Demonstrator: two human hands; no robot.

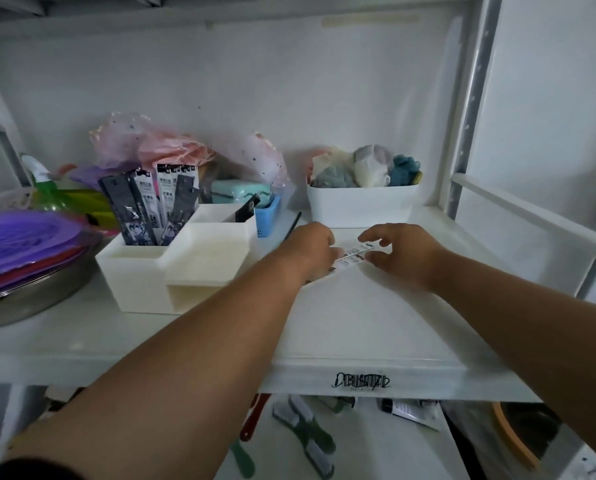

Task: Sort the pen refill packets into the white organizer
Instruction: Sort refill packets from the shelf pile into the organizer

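The left hand [312, 249] pinches a thin, light packet [353, 253] on the shelf [358, 323] — the right hand [398, 252] hovers open — it looks bendy and slippery, so hold its edges.

White shelf [376, 320] carrying household items. Far left of the frame: a metal basin [29, 299] holding stacked purple and red plastic items [22, 244]; behind it, a green spray bottle [43, 188]. Upper centre: a crumpled pink sheer bag [144, 143] above a small blue basket [267, 216] with a pale green object [237, 190] in it. Right of centre: a white bin [358, 206] filled with bundled cloths [365, 168]. Bottom of the frame, lower shelf: green-handled brushes [307, 431] lying beside a red handle [255, 417].
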